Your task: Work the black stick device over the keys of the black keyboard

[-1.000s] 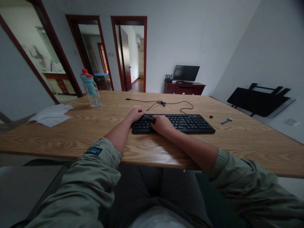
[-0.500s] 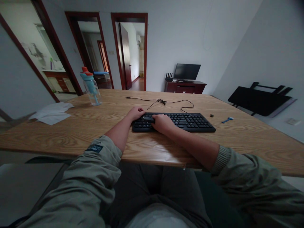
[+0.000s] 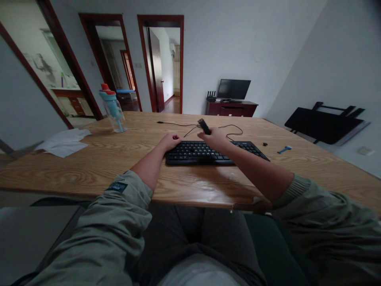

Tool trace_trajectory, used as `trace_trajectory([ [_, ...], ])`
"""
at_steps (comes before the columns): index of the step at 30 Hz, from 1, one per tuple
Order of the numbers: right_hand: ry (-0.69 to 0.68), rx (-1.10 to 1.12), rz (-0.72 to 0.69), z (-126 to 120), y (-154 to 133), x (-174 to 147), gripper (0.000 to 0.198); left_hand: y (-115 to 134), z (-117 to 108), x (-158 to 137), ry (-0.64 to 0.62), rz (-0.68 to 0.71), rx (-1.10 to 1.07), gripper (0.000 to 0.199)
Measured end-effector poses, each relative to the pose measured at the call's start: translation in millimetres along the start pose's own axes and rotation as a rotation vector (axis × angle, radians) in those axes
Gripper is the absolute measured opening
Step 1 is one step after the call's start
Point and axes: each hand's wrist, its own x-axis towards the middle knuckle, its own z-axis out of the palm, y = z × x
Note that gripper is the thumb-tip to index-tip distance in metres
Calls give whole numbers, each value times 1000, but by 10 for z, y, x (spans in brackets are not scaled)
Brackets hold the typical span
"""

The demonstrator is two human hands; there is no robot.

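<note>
A black keyboard (image 3: 196, 155) lies flat on the wooden table in front of me. Its top left corner is in the grip of my left hand (image 3: 171, 142), whose fingers are curled there. Above the keyboard's back edge, my right hand (image 3: 216, 139) is closed around a small black brush (image 3: 204, 126). The brush is raised and tilted, its lighter end pointing up and away from me, clear of the keys. My right forearm covers part of the keyboard's right side. Behind the keyboard runs its thin black cable (image 3: 230, 126), loosely bundled in the middle.
On the left stand a clear bottle (image 3: 114, 113) with a red and blue lid and some white tissues (image 3: 64, 142). To the right lie a small dark piece (image 3: 265, 144) and a little blue tool (image 3: 285, 149). The table's front edge (image 3: 190, 204) is near my lap.
My right hand has lifted the brush off the left keys, moving up and slightly right, and turned its end upward. My left hand stays at the keyboard's corner.
</note>
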Motion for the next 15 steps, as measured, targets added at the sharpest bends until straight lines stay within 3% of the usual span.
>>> trace_trajectory([
  [4, 78, 593, 104, -53, 97, -90, 30, -31, -3, 22, 9, 3, 24, 18],
  [6, 131, 762, 142, -12, 153, -134, 32, -42, -6, 27, -1, 1, 30, 18],
  [9, 209, 858, 175, 89, 204, -177, 36, -28, -20, 15, -1, -10, 21, 18],
  [15, 235, 810, 160, 236, 217, -249, 39, 43, -48, -20, 7, -30, -16, 16],
])
